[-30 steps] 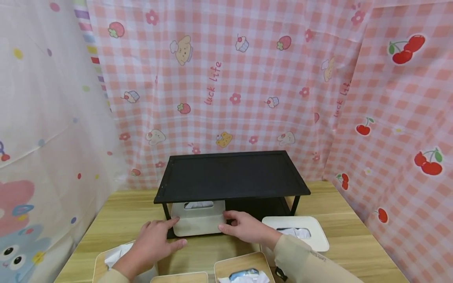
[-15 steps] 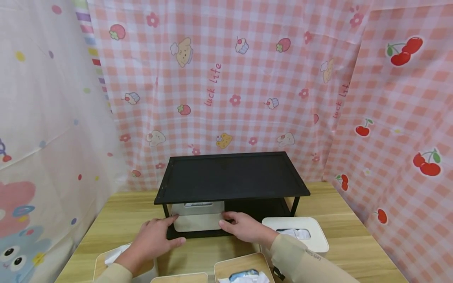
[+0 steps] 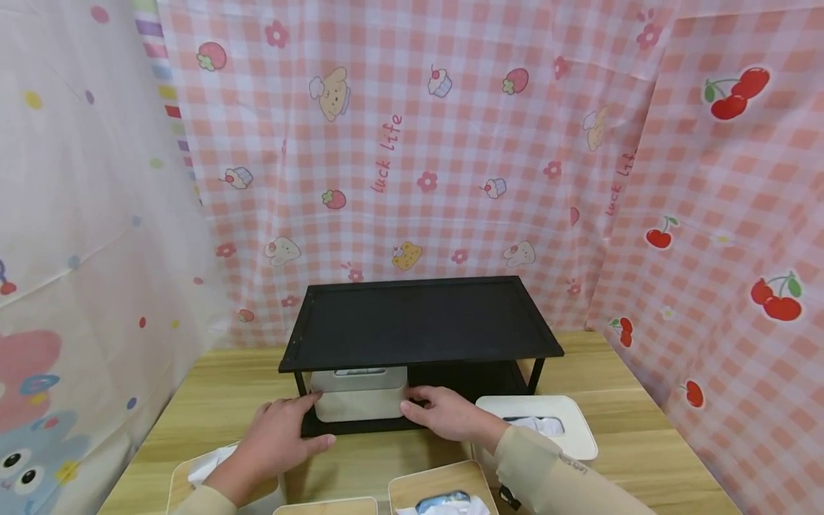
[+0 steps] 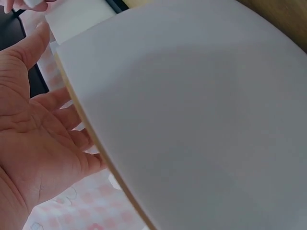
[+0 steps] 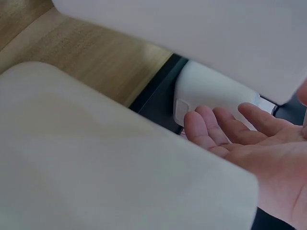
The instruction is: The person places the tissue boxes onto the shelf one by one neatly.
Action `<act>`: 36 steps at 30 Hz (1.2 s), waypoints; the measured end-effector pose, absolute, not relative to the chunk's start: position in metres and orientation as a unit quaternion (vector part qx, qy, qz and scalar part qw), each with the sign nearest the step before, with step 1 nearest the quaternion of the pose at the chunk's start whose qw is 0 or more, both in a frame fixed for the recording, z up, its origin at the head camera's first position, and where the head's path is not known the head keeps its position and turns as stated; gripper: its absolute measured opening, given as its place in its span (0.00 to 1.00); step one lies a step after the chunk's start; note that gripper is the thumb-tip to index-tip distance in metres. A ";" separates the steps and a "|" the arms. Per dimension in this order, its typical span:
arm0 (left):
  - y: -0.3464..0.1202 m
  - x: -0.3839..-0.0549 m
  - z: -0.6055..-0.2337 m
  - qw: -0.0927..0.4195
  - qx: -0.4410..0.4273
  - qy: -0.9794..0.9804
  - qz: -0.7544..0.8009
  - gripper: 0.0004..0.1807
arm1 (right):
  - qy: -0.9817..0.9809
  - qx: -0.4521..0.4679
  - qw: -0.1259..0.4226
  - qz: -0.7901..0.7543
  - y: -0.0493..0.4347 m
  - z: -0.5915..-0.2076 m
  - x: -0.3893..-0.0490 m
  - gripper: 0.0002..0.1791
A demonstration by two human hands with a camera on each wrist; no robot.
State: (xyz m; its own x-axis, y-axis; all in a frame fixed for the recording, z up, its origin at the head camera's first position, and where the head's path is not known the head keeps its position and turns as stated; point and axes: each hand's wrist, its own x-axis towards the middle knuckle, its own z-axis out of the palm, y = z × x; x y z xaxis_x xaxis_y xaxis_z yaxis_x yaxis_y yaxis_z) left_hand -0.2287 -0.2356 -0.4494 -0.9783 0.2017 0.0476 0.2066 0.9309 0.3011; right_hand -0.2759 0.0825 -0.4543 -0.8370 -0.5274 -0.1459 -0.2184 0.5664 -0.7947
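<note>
A white tissue box (image 3: 360, 405) sits on the lower tier of a black two-tier shelf (image 3: 421, 318), at its left end. The upper board hides the back of the box. At its left side is my left hand (image 3: 283, 433), index fingertip by the front corner and thumb stretched out. My right hand (image 3: 444, 413) has its fingertips right at the box's right side. In the right wrist view the right hand's fingers (image 5: 235, 129) are loosely bent in front of the box (image 5: 211, 91). The left wrist view shows the left hand (image 4: 38, 124) with fingers spread.
Another white tissue box (image 3: 576, 429) stands front right on the wooden table (image 3: 618, 393). Boxes with wooden lids stand along the near edge: one in the middle (image 3: 412, 490), one beside it (image 3: 328, 508), one at left (image 3: 180, 486). Patterned cloth (image 3: 425, 143) hangs behind.
The tissue box has moved slightly back under the upper board and tipped so that its front wall faces me more squarely. Both hands have stayed nearly in place.
</note>
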 end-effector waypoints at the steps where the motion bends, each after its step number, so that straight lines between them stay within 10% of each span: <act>1: -0.235 -0.228 -0.449 0.007 -0.104 -0.982 -0.154 0.47 | 0.865 -0.217 0.186 -0.412 0.083 -0.454 -0.275 0.35; 36: -0.205 -0.203 -0.441 -0.016 -0.178 -0.947 -0.269 0.40 | 0.863 -0.221 0.165 -0.424 0.101 -0.446 -0.258 0.34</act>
